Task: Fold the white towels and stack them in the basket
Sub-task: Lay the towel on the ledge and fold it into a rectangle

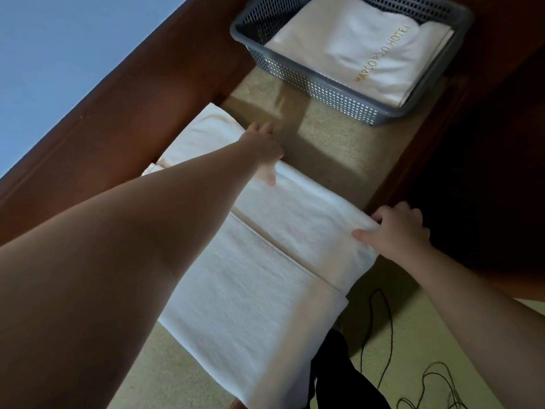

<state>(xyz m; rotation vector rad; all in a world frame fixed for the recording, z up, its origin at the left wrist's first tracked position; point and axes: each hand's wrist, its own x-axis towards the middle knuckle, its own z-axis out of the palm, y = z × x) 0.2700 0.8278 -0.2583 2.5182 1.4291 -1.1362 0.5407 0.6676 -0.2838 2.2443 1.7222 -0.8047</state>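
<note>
Head view, fold in progress. I have the white terry towel (265,261) spread on the beige carpeted floor (333,137), its far part doubled back toward me so that a folded edge runs between my two hands. My left hand (262,152) reaches to the far end of that fold; the thumb lies on the cloth, while the other fingers (261,128) extend past the edge, so I cannot tell whether they pinch the towel or only press it. My right hand (398,228) grips the near corner of the folded layer, fingers curled over the edge with the thumb on top.

Beyond my left fingers, well apart from the towel, stands the grey perforated plastic basket (324,93); it already holds a folded white towel with gold embroidered lettering (368,54). A dark wooden furniture edge (124,113) runs along the left of the work, and thin black cables (383,335) lie on the floor just below my right forearm.

To do this step well, I judge that both hands should carry the fold at the same pace, keeping the edge taut and straight between them, then lay it flush on the lower layer's border. The cloth is limp, so any slack would likely wrinkle. I would smooth outward from the centre before the next fold.
</note>
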